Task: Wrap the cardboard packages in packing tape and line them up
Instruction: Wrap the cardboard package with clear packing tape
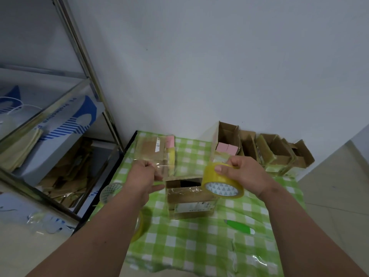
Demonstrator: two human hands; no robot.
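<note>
My right hand (242,173) grips a yellow roll of packing tape (221,181) above the table. My left hand (142,172) pinches the free end of a clear tape strip (162,166) pulled leftward from the roll. Below the roll lies a small cardboard package (190,200) with a white label and a shiny taped top. A flat package (154,149) with a pink and yellow edge lies at the table's back left. Several open cardboard boxes (273,150) stand in a row along the wall at the back right, one holding pink blocks (227,147).
The table wears a green checked cloth (191,242). A green box cutter (238,226) lies near the right. A second yellow tape roll (140,226) and a clear patterned roll (109,191) sit at the left edge. A metal shelf (60,136) with boxes stands to the left.
</note>
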